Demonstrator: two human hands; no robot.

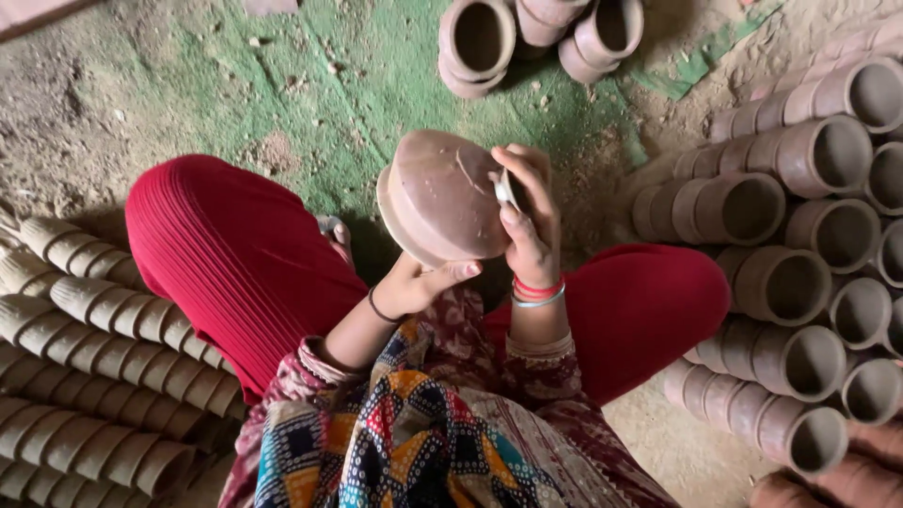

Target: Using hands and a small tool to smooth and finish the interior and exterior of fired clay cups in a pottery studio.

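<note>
The left hand [414, 282] cups a brown clay bowl [442, 196] from below, fingers clamped on its rim, above the lap. The right hand [529, 221] pinches a small pale scraper [506, 191] against the bowl's side. Stacked clay cups [800, 179] lie beyond on the sandy floor [113, 85].

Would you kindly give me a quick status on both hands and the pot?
Left hand grips clay pot from below. Right hand presses small pale tool against pot's side. Nothing in the way.
</note>
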